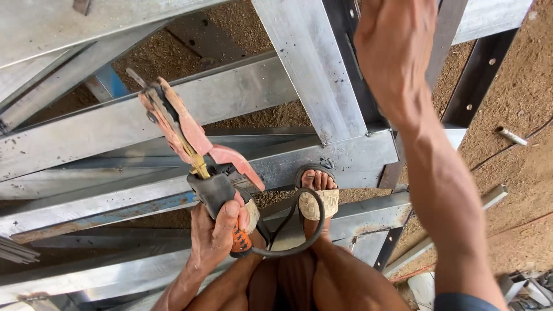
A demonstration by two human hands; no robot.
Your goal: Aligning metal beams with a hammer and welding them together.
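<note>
Left hand (214, 233) wraps the dark handle of a welding electrode holder (193, 144), grip closed, red jaws raised over galvanized steel frame (322, 86). Right hand (394, 49) lifted near the lens, grip state unclear. Sandalled foot (318, 193) on a frame bar.

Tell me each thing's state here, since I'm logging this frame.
Electrode holder: gripped by its handle, jaws shut on a short rod.
Left hand: closed round the handle.
Right hand: raised against the steel frame.
Cable: looped by the knee.
Sandal: worn, resting on a rail.
</note>
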